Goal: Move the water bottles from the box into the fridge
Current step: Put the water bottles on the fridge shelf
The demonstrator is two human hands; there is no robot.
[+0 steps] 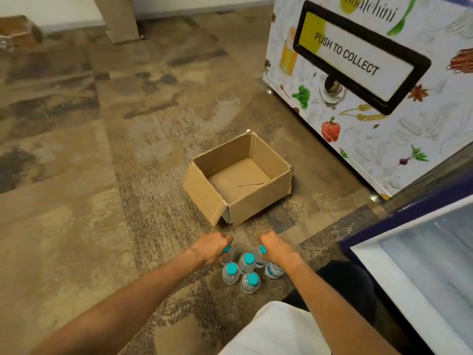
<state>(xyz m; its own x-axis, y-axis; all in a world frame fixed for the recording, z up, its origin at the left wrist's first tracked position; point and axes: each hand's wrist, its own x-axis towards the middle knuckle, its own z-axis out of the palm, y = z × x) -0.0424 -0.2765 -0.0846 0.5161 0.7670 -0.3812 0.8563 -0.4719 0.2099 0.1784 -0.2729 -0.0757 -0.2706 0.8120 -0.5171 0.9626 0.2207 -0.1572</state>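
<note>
Several small clear water bottles point(247, 262) with teal caps stand upright in a cluster on the carpet, just in front of an open cardboard box point(258, 203) whose inside holds nothing. My left hand point(211, 248) is closed over the top of the leftmost bottle. My right hand point(275, 248) grips the neck of a bottle on the cluster's right side. The fridge point(399, 252), with a dark blue frame and white edge, fills the lower right corner.
A white vending machine point(371, 119) with food drawings and a "PUSH TO COLLECT" flap stands behind the box on the right. Patterned brown carpet spreads to the left. A pillar point(120, 19) and another cardboard box point(18, 30) are at the far back left.
</note>
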